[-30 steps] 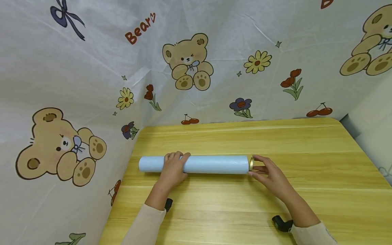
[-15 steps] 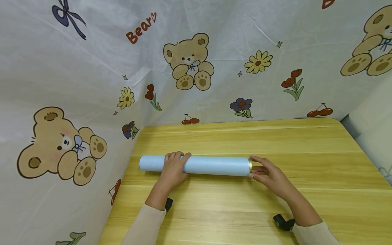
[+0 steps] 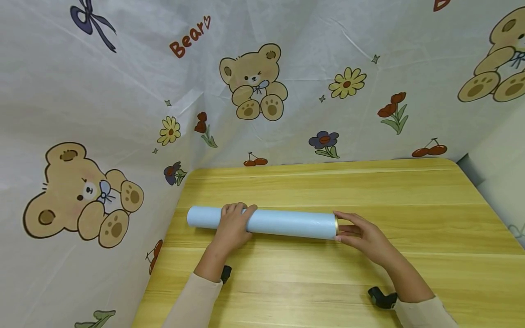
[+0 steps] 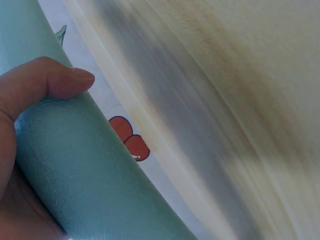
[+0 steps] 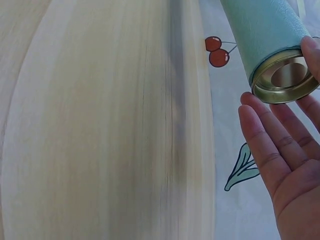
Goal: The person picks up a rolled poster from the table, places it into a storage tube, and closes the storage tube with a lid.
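Note:
A long light-blue cardboard tube (image 3: 291, 223) lies crosswise in the head view, slightly slanted, its right end closer to me. My left hand (image 3: 234, 228) grips it left of its middle; in the left wrist view the thumb (image 4: 62, 82) lies over its smooth, finely creased surface. A gold metal cap (image 5: 285, 80) with a recessed centre sits in the tube's right end, only its rim showing beyond the blue edge. My right hand (image 3: 365, 234) holds the cap by its edge, thumb on one side and fingertips on the other, the palm apart from it.
Below is a wood-grain table (image 3: 311, 278). A white cloth (image 3: 299, 114) printed with bears, flowers and cherries hangs behind it and along the left. A dark wrist-worn device (image 3: 382, 298) juts out by the right sleeve.
The gold cap, earlier tilted with a gap to the tube's end, now sits in it. The tube's right end has shifted slightly towards me, and the right hand has moved with it.

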`<state>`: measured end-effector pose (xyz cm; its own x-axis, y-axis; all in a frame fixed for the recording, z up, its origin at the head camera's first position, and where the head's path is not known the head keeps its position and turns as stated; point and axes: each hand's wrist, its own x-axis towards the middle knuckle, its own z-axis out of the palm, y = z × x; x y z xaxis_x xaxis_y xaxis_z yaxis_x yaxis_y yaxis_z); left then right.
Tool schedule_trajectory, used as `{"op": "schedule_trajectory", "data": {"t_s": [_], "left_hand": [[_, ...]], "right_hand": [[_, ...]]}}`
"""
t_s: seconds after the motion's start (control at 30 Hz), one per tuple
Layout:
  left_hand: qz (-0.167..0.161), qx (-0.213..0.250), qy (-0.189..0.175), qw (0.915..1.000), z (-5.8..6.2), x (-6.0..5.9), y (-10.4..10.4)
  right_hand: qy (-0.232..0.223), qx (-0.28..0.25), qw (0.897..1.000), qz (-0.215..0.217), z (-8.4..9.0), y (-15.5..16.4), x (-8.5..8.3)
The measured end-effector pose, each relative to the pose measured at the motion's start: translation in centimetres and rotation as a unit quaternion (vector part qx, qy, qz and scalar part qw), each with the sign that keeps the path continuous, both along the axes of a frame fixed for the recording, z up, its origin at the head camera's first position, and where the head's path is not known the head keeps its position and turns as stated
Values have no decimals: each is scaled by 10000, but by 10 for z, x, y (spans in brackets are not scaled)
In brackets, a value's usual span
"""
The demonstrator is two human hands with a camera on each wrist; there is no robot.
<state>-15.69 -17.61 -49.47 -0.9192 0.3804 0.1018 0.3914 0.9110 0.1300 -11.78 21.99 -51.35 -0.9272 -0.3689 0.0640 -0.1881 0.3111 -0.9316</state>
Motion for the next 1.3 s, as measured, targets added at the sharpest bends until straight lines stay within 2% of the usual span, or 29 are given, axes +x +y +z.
{"op": "schedule_trajectory", "data": {"t_s": [0.2, 0.6, 0.9, 1.13, 1.3], "left_hand": [[-21, -21, 17, 10000, 0, 1, 1], [-126, 56, -8, 9999, -1, 8, 5], [-83, -38, 327, 9994, 3, 7, 6], [-83, -146, 381, 9991, 4, 8, 6], [-97, -170, 505, 9985, 4, 8, 7]], "right_hand": [[126, -66, 9999, -46, 1, 2, 1], [669, -96, 9977, -33, 3, 4, 1], [675, -277, 9973, -107, -3, 2, 2], [369, -583, 9976, -94, -6, 2, 2], [360, -619, 9974, -115, -7, 2, 3]]}}
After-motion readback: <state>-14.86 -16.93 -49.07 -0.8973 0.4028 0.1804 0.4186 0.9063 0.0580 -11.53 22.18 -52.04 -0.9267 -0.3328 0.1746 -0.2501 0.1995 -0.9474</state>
